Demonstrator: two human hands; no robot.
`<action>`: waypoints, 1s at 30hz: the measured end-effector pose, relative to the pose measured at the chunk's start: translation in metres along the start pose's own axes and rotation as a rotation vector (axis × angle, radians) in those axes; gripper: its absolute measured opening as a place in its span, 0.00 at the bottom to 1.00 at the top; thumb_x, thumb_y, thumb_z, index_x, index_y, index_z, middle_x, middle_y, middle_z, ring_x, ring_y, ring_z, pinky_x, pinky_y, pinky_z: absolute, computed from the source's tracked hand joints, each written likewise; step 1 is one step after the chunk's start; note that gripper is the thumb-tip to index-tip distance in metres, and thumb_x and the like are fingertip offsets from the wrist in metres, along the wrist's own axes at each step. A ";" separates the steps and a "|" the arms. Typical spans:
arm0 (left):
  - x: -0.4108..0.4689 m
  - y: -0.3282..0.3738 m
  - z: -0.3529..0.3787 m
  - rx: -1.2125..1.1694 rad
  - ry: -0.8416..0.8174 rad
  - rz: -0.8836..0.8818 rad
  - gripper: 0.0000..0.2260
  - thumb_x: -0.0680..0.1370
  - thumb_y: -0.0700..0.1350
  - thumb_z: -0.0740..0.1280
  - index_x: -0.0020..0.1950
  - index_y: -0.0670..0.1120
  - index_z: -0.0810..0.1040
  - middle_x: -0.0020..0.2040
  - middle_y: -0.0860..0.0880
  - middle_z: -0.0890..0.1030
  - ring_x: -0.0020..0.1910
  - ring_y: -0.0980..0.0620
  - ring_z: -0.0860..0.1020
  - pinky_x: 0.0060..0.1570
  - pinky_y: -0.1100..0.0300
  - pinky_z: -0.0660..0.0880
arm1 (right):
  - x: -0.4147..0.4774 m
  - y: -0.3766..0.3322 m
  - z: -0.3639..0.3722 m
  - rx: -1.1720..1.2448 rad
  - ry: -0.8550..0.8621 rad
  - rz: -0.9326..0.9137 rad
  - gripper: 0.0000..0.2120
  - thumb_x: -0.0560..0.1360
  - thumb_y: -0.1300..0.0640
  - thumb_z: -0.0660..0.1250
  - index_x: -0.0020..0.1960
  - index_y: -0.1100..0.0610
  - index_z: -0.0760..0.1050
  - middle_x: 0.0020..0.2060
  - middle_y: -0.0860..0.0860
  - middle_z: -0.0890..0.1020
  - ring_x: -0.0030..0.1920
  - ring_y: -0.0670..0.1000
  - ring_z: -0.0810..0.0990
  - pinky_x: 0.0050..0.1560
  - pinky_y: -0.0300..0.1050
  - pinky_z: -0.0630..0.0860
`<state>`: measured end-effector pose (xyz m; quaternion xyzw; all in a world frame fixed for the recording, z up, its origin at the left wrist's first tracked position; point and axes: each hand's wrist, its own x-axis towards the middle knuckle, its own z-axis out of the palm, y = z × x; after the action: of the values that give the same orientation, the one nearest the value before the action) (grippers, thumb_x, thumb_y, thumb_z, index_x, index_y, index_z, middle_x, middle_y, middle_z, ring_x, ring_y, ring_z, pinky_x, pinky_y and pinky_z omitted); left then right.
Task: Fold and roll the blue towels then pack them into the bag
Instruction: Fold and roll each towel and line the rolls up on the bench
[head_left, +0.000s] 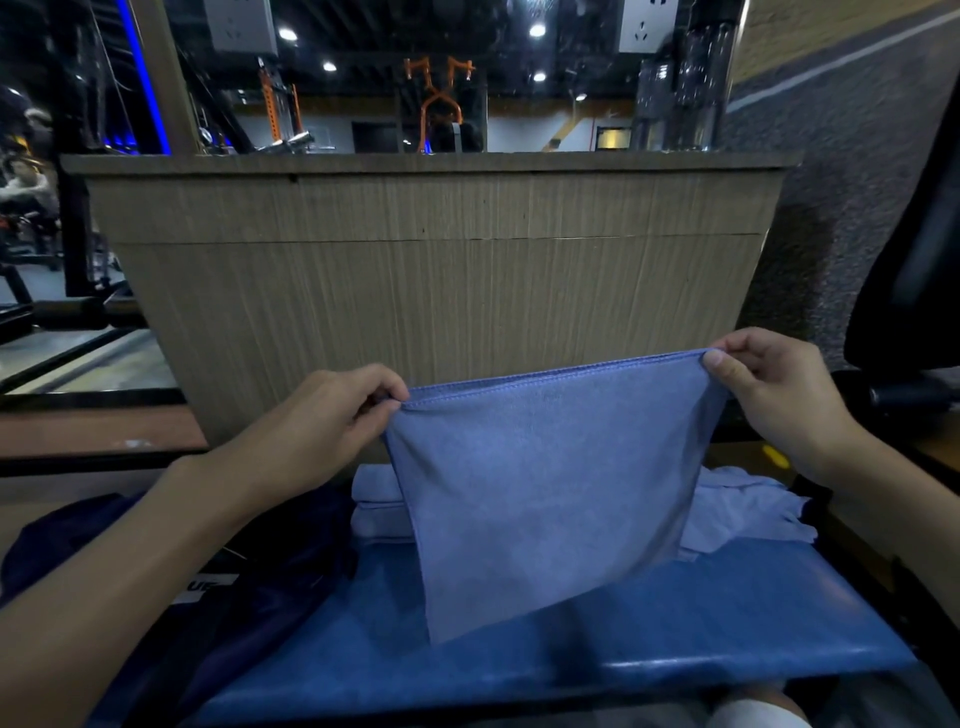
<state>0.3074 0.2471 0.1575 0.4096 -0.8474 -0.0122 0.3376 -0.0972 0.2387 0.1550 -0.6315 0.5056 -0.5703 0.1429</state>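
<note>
A blue towel (540, 483) hangs in the air over the blue padded bench (675, 623), stretched between its two top corners. My left hand (332, 410) pinches the left corner and my right hand (774, 395) pinches the right corner, a little higher. The towel's bottom tip reaches down to the bench top. Behind it lie paler blue towels: rolled ones (376, 499) at the left and a loose crumpled one (748, 514) at the right. A dark navy bag (218, 582) with a white label lies on the bench's left end, under my left forearm.
A tall wood-grain counter (436, 270) stands right behind the bench. A dark chair (914, 291) is at the right edge. Gym equipment and a mirror fill the background, with a person seated at the far left (26, 192).
</note>
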 end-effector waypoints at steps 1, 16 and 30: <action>0.000 -0.001 0.000 -0.009 0.008 -0.003 0.14 0.79 0.38 0.67 0.48 0.59 0.73 0.39 0.55 0.80 0.39 0.51 0.79 0.38 0.65 0.73 | 0.000 0.000 0.000 0.000 -0.002 -0.001 0.08 0.79 0.60 0.66 0.43 0.50 0.76 0.37 0.50 0.81 0.34 0.38 0.77 0.34 0.29 0.71; 0.002 -0.015 0.001 -0.003 0.039 0.012 0.13 0.77 0.33 0.68 0.44 0.53 0.78 0.43 0.54 0.80 0.43 0.56 0.78 0.41 0.67 0.73 | -0.003 0.001 0.004 -0.047 -0.047 -0.025 0.04 0.78 0.62 0.66 0.46 0.56 0.77 0.38 0.49 0.82 0.36 0.36 0.78 0.38 0.27 0.72; 0.012 -0.023 0.006 0.173 0.103 -0.145 0.10 0.76 0.35 0.60 0.44 0.47 0.77 0.39 0.51 0.76 0.37 0.55 0.73 0.38 0.64 0.66 | -0.012 -0.009 0.007 -0.100 -0.110 -0.030 0.07 0.78 0.63 0.66 0.42 0.56 0.76 0.30 0.45 0.79 0.29 0.38 0.75 0.32 0.29 0.70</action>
<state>0.3136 0.2217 0.1528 0.4972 -0.7952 0.0574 0.3423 -0.0844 0.2500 0.1527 -0.6757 0.5154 -0.5108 0.1303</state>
